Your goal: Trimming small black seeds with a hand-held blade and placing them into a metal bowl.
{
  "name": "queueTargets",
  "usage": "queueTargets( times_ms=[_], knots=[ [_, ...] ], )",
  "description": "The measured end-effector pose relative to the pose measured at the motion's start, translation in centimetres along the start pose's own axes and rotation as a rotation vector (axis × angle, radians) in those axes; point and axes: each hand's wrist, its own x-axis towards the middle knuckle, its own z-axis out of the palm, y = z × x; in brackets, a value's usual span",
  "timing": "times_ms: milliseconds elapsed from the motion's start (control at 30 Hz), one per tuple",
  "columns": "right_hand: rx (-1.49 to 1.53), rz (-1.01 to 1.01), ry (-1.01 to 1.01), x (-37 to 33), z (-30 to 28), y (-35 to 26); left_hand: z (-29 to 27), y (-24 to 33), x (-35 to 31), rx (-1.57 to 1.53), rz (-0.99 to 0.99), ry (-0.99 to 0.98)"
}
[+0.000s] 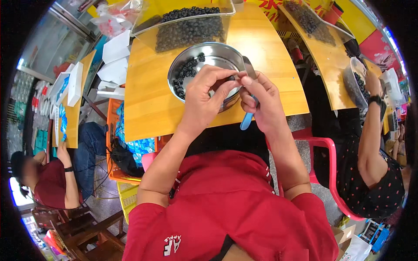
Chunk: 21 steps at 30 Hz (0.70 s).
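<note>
Over a round steel basin (238, 61), my two hands meet at the fingertips. My left hand (204, 98) is closed in a pinch, with a small black round part (231, 78) showing at its fingers. In my right hand (266, 100) is a knife with a blue handle (247, 121), its blade (248, 66) pointing up and away from me. The fingertips hide where the blade meets the part. Several more black round parts (186, 71) lie along the basin's left side.
A clear plastic bin (187, 32) heaped with black parts stands at the back of the wooden table (148, 100). At right, a co-worker's hand (372, 82) is at a basin (353, 82). Another person (54, 182) sits far left, beyond an orange crate (114, 143).
</note>
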Motion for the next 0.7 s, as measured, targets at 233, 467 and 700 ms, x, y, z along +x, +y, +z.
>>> queueTargets(
  times_ms=[233, 467, 700],
  knots=[
    [-0.138, 0.008, -0.008, 0.1, -0.2, 0.6, -0.5, -0.3, -0.4, 0.110, 0.083, -0.031],
    [-0.122, 0.008, -0.053, 0.0, -0.1, 0.9, -1.5, 1.3, -1.1, -0.286, -0.267, -0.080],
    [-0.318, -0.121, -0.022, -0.8, 1.4, -0.3, -2.7, 1.1, -1.4, -0.432, -0.335, -0.071]
  ],
)
